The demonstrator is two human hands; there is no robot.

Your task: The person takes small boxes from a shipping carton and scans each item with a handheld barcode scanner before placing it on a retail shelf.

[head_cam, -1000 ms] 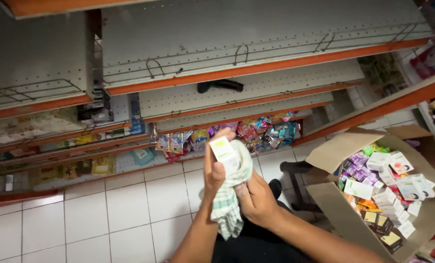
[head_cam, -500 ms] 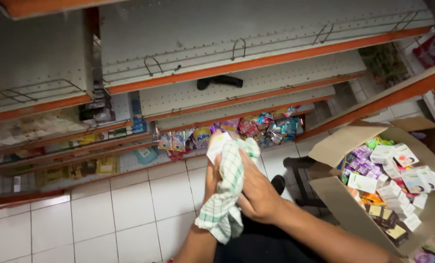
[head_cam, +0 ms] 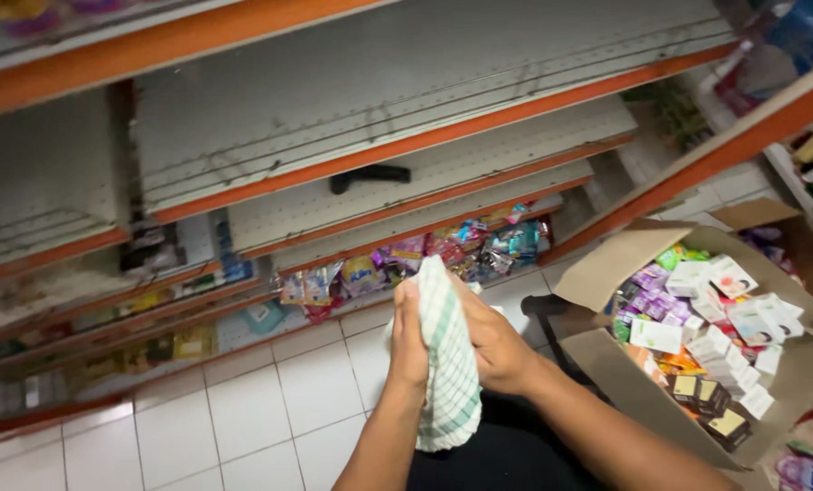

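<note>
1. Looking down from the head camera, the view showed the left hand (head_cam: 409, 338) and the right hand (head_cam: 490, 345) pressed together around a green-and-white checked cloth (head_cam: 450, 373), its loose end hanging below the wrists over the white tiled floor (head_cam: 270, 400).

2. Half a second earlier the hands had held the cloth higher, with a small pale packet showing at its top; now the packet was out of sight, so whether it still sat inside the folds could not be told. Both hands were closed tightly on the cloth, fingers wrapped over it. As a judgement, the wiping had moved from the packet's outer face to a full wrap.

3. An open cardboard box (head_cam: 607, 273) stood just to the right of the right forearm, filled with small boxed and wrapped goods in purple, white, green and black.

4. Orange-edged metal shelves (head_cam: 406, 145) rose ahead, mostly bare. A dark handle-like object (head_cam: 370, 175) lay on one shelf, and a row of colourful sachets (head_cam: 443, 255) lined the lowest shelf near the floor, well apart from the hands.
</note>
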